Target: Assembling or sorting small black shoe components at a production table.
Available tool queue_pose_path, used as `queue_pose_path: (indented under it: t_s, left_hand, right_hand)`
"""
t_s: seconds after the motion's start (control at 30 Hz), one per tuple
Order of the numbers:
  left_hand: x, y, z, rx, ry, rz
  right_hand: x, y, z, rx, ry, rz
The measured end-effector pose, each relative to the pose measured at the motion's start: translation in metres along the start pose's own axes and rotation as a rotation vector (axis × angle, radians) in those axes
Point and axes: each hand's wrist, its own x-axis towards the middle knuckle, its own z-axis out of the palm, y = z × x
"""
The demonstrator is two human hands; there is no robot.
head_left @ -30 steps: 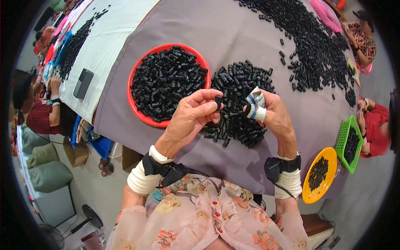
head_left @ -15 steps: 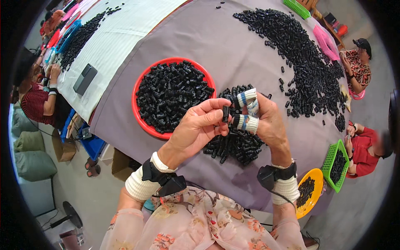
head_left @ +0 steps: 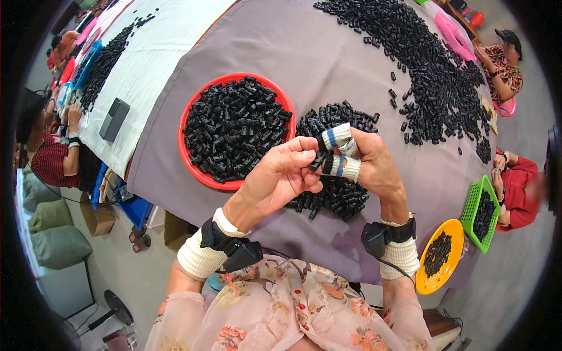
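My left hand pinches a small black cylindrical plastic part between thumb and fingers. From the other side, my right hand closes its thumb and forefinger on the same part; those tips partly hide it. White knitted finger covers with blue stripes and dark ends sit on the right fingers. Both hands are over a pile of similar black parts on the grey cloth. Left of them, a red round basin is heaped with black parts.
A large spread of black parts covers the far right of the table. At the right edge are a yellow dish and a green basket, both holding dark pieces. A phone lies left. Other people work around the tables.
The black part has gone from upright to tilted at my left fingertips, and my right fingertips are closer around it. The whole view has shifted slightly.
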Motion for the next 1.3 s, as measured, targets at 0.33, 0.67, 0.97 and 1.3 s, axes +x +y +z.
queue_pose_path:
  t_s: [0.33, 0.67, 0.97, 1.3]
  left_hand:
    - [0.005, -0.014, 0.005, 0.079, 0.104, 0.126]
    - [0.005, -0.008, 0.002, 0.256, 0.138, 0.212]
    - [-0.003, -0.006, 0.007, 0.183, 0.105, 0.152]
    - [-0.006, -0.008, 0.01, 0.258, 0.167, 0.166]
  right_hand:
    - [-0.019, 0.018, 0.015, 0.236, 0.178, 0.191]
    - [-0.017, 0.008, 0.023, 0.302, 0.177, 0.243]
    - [-0.014, 0.009, 0.018, 0.163, 0.05, 0.285]
    - [-0.009, 0.013, 0.021, 0.062, 0.022, 0.135]
